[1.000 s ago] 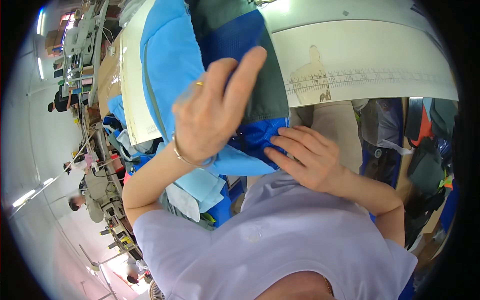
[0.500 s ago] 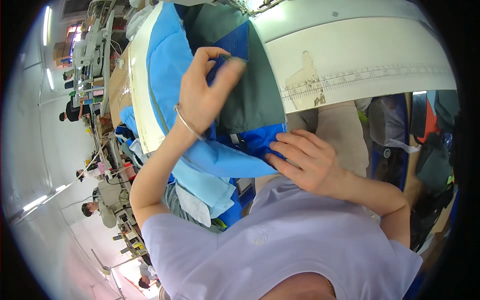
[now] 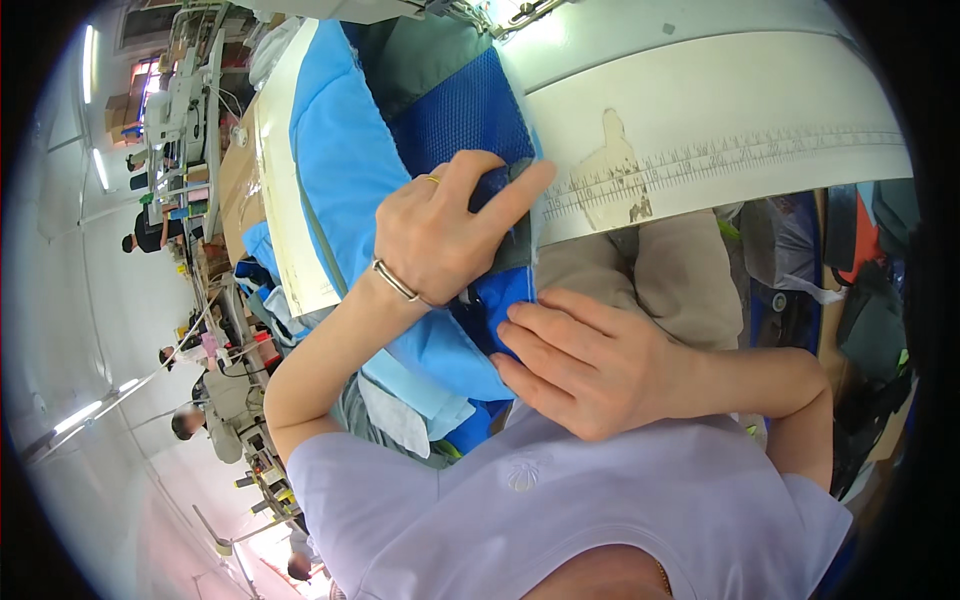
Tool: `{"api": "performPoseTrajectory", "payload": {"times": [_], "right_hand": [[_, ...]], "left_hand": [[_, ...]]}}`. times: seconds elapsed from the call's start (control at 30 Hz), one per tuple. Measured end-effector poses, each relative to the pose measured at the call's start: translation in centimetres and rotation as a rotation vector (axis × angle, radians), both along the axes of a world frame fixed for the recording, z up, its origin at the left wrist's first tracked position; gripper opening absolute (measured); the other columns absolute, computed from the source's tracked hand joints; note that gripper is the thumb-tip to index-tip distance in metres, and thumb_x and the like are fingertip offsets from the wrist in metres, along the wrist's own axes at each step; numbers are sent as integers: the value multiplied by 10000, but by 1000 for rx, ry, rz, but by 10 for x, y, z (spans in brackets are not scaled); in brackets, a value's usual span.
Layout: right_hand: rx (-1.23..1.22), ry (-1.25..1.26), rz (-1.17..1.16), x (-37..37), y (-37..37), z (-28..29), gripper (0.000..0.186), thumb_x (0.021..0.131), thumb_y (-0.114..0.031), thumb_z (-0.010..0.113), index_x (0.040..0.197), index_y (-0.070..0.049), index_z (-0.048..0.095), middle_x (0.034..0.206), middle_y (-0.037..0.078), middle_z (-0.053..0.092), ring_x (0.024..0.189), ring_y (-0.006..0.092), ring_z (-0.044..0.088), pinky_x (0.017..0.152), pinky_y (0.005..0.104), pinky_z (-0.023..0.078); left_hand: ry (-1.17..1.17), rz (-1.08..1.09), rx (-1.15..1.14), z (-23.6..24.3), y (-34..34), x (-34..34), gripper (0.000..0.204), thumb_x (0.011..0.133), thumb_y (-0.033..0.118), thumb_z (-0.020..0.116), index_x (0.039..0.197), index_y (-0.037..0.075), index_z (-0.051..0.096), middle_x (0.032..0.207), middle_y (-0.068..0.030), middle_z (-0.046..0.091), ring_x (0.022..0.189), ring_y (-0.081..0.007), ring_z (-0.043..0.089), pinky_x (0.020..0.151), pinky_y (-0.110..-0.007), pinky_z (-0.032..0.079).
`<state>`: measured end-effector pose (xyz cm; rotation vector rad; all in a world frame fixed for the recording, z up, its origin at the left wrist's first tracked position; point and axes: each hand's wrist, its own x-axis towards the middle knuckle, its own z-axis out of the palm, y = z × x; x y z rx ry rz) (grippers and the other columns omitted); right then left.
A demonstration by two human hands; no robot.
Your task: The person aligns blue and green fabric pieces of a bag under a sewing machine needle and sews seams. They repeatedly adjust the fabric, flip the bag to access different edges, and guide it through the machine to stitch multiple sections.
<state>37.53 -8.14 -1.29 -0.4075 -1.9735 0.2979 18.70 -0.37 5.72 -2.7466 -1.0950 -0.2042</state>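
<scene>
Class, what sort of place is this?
Likely a sewing workshop: what look like sewing machines at the left, blue cloth on the worktable, and a ruler scale along its edge.

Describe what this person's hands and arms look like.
Short, pale lavender fabric sleeves leave both forearms uncovered. The left hand has a slim, silver-coloured metal bracelet at its wrist and a small gold-coloured ring. The right hand looks unadorned.
</scene>
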Motion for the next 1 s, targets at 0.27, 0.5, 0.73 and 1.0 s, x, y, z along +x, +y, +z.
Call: {"api": "performPoseTrajectory", "payload": {"times": [0.27,0.5,0.73,1.0], "right_hand": [[-62,97,57,11,30,-9,275,750,-115,687,979,38,701,1021,153,692,999,303,656,897,439,551],[-29,-341,-586,-8,129,-11,352,748,-66,700,1082,43,693,1066,136,668,1140,291,596,942,401,477],[-141,-505,-471,-19,126,-14,423,820,-47,620,1220,88,646,1277,175,631,1265,341,549,1086,452,426],[104,-556,-518,-18,131,-25,186,823,-137,674,956,-25,739,1050,84,630,1064,243,575,912,379,454]], "left_hand": [[-61,-66,183,-14,4,-17,356,664,103,693,1002,173,777,1052,-51,688,645,-155,650,507,-247,497],[-81,-32,145,-7,1,-15,385,648,32,769,1006,172,792,1051,-66,712,616,-161,640,478,-286,470],[-103,-57,195,-8,1,-17,346,641,68,700,959,168,793,1030,-65,705,591,-130,620,467,-239,461],[-461,245,-351,-1,1,-7,575,720,-6,745,1286,28,649,1197,-134,707,1000,-277,692,886,-315,532]]}}
